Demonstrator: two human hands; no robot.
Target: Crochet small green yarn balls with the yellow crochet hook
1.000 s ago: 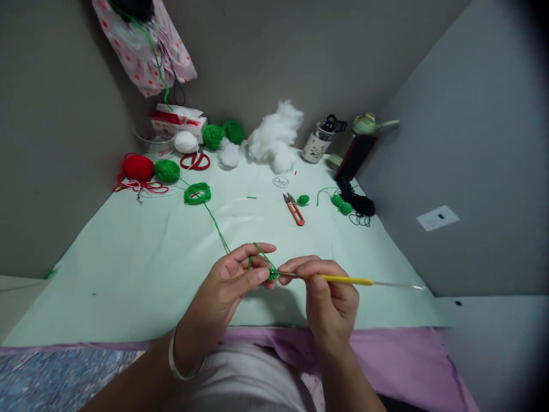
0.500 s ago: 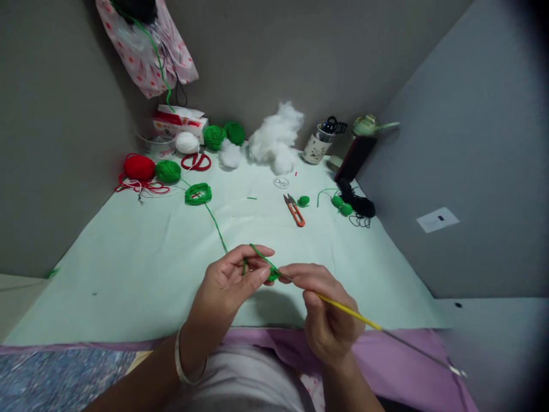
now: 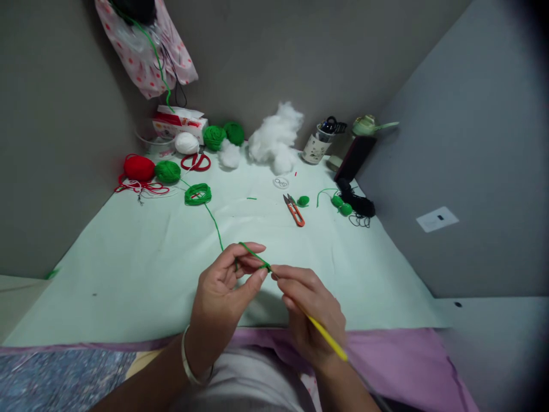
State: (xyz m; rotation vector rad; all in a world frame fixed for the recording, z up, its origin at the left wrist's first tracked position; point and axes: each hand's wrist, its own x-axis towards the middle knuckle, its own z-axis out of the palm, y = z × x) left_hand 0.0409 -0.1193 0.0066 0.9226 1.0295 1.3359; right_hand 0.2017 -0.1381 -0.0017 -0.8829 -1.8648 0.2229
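Small green crochet piece (image 3: 268, 268), one, above the table (image 3: 141, 257) at six o'clock, pinched in the grip of the left hand (image 3: 218, 294); yellow-handled hook (image 3: 326, 336), one, gripped by the right hand (image 3: 315, 312); likely fault: a dropped loop, should the yarn strand (image 3: 254, 253) slacken.

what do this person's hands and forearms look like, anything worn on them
The left hand and right hand are ungloved. A slim, pale, rounded bangle circles the left wrist; none shows on the right. No sleeves show on either forearm.
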